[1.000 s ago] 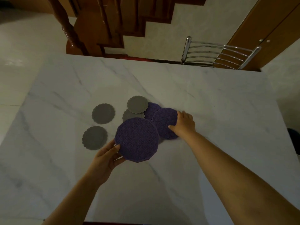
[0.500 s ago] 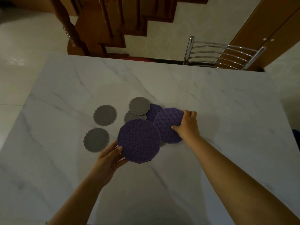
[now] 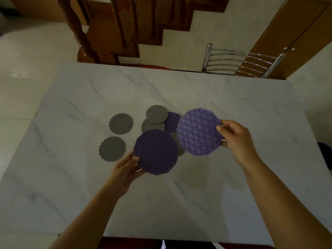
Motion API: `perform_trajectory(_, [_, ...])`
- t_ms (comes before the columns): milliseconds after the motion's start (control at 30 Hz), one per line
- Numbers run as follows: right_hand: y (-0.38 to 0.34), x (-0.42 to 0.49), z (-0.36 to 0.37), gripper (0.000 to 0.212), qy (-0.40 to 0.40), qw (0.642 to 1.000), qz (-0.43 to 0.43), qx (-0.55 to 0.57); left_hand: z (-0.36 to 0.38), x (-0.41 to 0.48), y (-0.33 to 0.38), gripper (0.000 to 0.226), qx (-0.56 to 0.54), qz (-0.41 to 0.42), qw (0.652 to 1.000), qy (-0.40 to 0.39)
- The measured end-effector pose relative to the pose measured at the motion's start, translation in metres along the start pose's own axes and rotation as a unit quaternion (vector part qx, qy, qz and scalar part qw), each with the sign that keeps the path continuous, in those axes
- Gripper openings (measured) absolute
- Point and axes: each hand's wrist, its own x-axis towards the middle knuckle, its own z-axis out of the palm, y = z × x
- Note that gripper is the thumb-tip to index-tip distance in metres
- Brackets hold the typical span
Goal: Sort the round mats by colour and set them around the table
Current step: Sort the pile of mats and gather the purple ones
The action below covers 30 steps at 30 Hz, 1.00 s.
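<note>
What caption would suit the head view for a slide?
Left hand and right hand each hold a purple mat above grey mats on a marble table.

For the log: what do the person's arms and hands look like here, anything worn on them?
Both forearms are bare as far as the frame shows: no sleeves, gloves or watch in sight. The left hand and right hand show no rings or marks that I can make out in the dim light.

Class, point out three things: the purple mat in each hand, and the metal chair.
Left-hand purple mat (image 3: 156, 152), head view, centre of its face.
Right-hand purple mat (image 3: 199, 131), head view, centre of its face.
Metal chair (image 3: 240, 64), head view, backrest bars.
</note>
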Motion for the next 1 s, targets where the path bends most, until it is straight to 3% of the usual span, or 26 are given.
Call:
perform_trajectory(133, [-0.001,-0.024,0.020,0.015,-0.058,0.993,0.058,0.084,0.004,-0.008,-0.001,0.043,0.006,-0.004,1.000,-0.017])
perform_trajectory(267, [0.011,-0.046,0.043,0.016,-0.118,0.981,0.113,0.101,0.011,-0.016,-0.006,0.040,-0.014,-0.013,0.999,-0.042])
perform_trajectory(367, [0.018,-0.055,0.050,0.016,-0.098,0.982,0.127,0.103,0.015,-0.022,-0.009,0.037,-0.030,-0.018,0.998,-0.059])
perform_trajectory(533, [0.022,-0.065,0.056,0.022,-0.038,0.996,0.072,0.025,0.017,-0.027,-0.013,0.036,-0.036,-0.022,0.996,-0.077])
perform_trajectory(667, [0.025,-0.074,0.060,0.025,-0.059,0.988,0.127,0.072,0.018,-0.029,-0.014,0.035,-0.041,-0.027,0.996,-0.081])
perform_trajectory(1000, [0.028,-0.083,0.057,0.032,-0.064,0.991,0.095,0.076,0.019,-0.031,-0.012,0.036,-0.033,-0.048,0.994,-0.087])
